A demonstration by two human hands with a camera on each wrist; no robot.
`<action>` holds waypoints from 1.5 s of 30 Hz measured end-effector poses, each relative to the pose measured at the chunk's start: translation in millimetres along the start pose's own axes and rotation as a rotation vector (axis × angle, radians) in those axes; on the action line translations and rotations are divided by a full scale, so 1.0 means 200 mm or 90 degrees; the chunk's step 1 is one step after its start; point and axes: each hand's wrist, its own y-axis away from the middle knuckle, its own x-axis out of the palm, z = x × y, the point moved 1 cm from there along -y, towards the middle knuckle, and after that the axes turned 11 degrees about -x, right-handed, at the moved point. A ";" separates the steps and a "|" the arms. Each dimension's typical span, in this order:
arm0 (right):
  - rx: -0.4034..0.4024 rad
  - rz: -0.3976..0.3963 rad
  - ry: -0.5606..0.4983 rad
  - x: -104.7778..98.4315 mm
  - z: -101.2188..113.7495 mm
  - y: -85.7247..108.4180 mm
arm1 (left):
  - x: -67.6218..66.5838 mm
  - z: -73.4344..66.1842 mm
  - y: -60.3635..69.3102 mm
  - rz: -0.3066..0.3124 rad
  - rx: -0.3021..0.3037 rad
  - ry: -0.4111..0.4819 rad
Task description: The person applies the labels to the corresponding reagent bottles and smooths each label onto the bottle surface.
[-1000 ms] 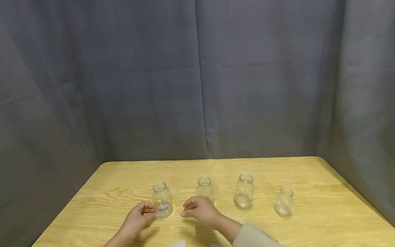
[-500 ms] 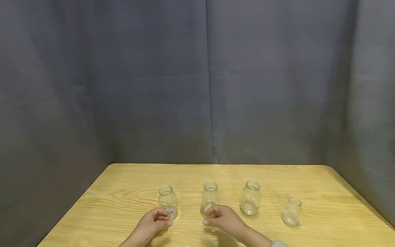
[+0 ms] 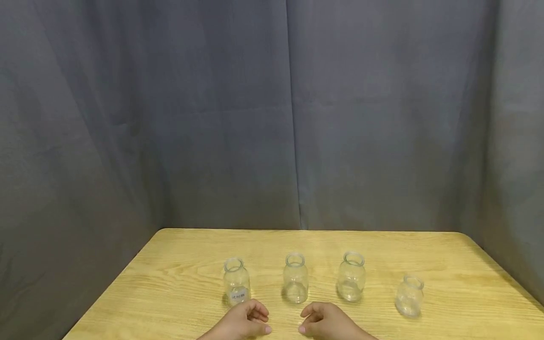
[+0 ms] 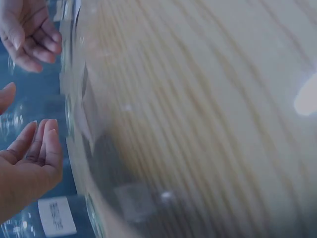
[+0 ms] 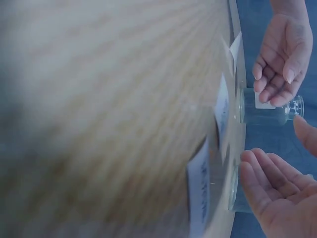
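Note:
Four clear glass jars would be too exact, so: several clear glass jars stand upright in a loose row. The leftmost, a labelled glass jar [image 3: 237, 283], carries a white label with dark print low on its front. My left hand [image 3: 239, 321] is nearest to it, in front and to its right, and hides part of its base. It holds nothing, its fingers loosely bent. My right hand [image 3: 329, 322] is across from it, also holding nothing, in front of the second glass jar [image 3: 295, 283] and the third glass jar [image 3: 351, 278]. Both hands show relaxed fingers in the right wrist view.
A smaller glass jar [image 3: 410, 297] stands at the right, closer to the front. White paper slips with print, such as one paper slip [image 5: 199, 188], lie near the front of the wooden table [image 3: 191, 245]. Grey curtains [image 3: 221, 118] surround its back and sides.
My left hand has drawn back from the labelled jar towards the table's front. The right hand has also come back, uncovering the second jar. The head view has shifted slightly.

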 end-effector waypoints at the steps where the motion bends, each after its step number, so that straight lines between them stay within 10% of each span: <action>1: 0.008 0.004 -0.001 0.01 -0.01 0.01 | 0.02 0.01 0.00 0.008 -0.002 -0.003; 22: -0.013 0.035 0.155 -0.10 0.05 0.10 | 0.19 -0.09 -0.10 0.065 0.014 -0.112; 45: -0.040 0.048 0.266 0.06 -0.03 0.14 | 0.30 -0.01 -0.08 0.053 -0.020 -0.174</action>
